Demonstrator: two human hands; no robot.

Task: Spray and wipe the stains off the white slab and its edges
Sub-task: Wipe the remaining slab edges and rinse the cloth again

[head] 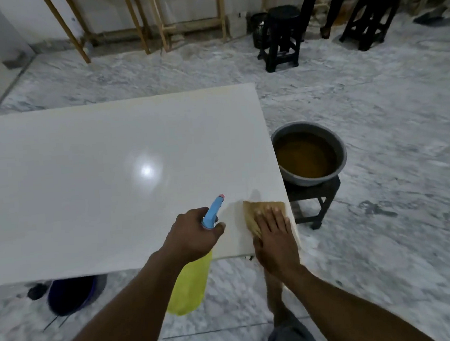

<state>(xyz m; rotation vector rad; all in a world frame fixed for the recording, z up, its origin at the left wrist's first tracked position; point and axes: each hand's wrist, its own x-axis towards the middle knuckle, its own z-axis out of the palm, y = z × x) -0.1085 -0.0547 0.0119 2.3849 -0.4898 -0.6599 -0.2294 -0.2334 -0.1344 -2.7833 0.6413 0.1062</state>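
Currently, the white slab is being wiped at its near right corner, where a tan cloth is being pressed flat by the right hand, its fingers lying straight and spread over the fabric, not curled round it. Just left of that corner, a spray bottle is being gripped at the neck by the left hand, fingers wrapped closed, its blue nozzle being pointed across the slab and its yellow body hanging below the slab's near edge. Beside the slab's right edge, a grey basin of brown liquid is being carried by a dark stool.
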